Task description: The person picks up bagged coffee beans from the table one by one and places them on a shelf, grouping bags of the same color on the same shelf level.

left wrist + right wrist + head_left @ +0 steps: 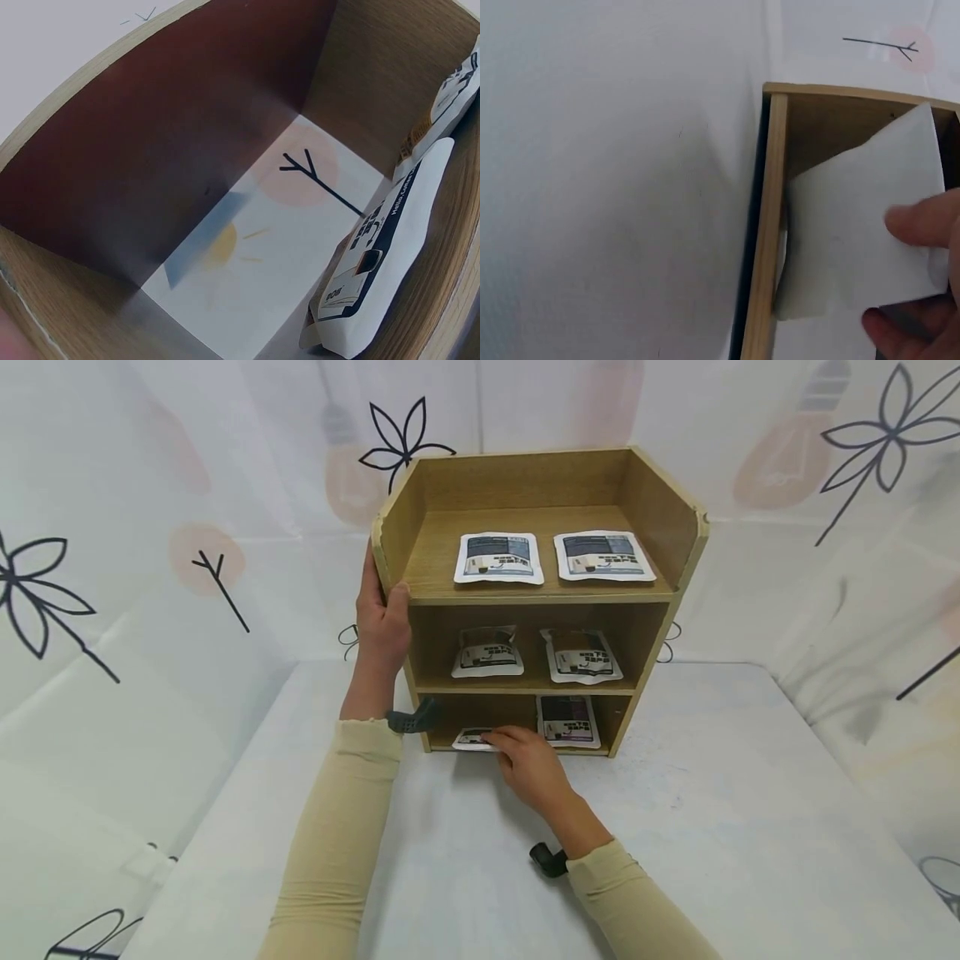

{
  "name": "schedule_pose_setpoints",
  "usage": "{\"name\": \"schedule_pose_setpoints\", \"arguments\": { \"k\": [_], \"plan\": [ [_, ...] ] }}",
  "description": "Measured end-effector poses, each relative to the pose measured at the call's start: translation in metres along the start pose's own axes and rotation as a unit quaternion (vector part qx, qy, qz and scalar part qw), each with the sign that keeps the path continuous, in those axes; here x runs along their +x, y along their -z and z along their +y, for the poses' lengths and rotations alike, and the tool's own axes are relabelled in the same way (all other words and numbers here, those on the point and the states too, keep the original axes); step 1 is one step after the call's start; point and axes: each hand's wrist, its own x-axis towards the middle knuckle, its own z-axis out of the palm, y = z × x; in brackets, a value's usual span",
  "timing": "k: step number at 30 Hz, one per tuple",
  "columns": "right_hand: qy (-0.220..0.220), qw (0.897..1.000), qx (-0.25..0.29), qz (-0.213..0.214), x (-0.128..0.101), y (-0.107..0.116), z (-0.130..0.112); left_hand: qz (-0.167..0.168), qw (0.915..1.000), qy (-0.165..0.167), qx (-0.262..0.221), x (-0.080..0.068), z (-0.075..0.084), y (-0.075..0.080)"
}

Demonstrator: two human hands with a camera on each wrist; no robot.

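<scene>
Our left hand (382,622) grips the wooden shelf's (660,527) left wall; our right hand (528,764) pinches a white packet (472,739) at the bottom tier's near edge.

The shelf (540,593) looks like matt wood-grain board, pale outside and darker inside in the left wrist view; the packets (498,558) look like smooth, faintly glossy white plastic or foil; the tablecloth (750,827) is matt white cloth; the sleeves (337,843) are soft beige knit.
</scene>
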Motion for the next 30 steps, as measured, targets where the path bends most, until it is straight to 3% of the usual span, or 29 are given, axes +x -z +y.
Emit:
{"name": "schedule_pose_setpoints", "arguments": {
  "k": [7,11,14,17,20,30],
  "plan": [
    [-0.029,0.994,0.007,-0.106,-0.001,0.002,0.0,0.002,1.0,-0.009,-0.004,0.001,-0.003,0.001],
    [-0.031,0.991,0.015,-0.13,-0.001,0.003,0.0,0.0,1.0,-0.001,-0.003,-0.005,0.013,0.001],
    [-0.03,0.99,0.009,-0.138,0.0,0.001,0.001,-0.001,1.0,0.004,0.0,-0.006,0.015,0.001],
    [-0.035,0.989,0.002,-0.146,0.003,-0.002,0.003,-0.001,1.0,0.002,-0.001,-0.001,0.0,0.001],
    [-0.044,0.988,0.001,-0.147,0.006,-0.005,0.004,-0.001,1.0,0.0,0.002,0.0,-0.004,0.001],
    [-0.04,0.993,-0.002,-0.106,0.013,-0.017,0.007,-0.001,0.9996,-0.027,-0.012,0.001,-0.005,0.0]
  ]
}}
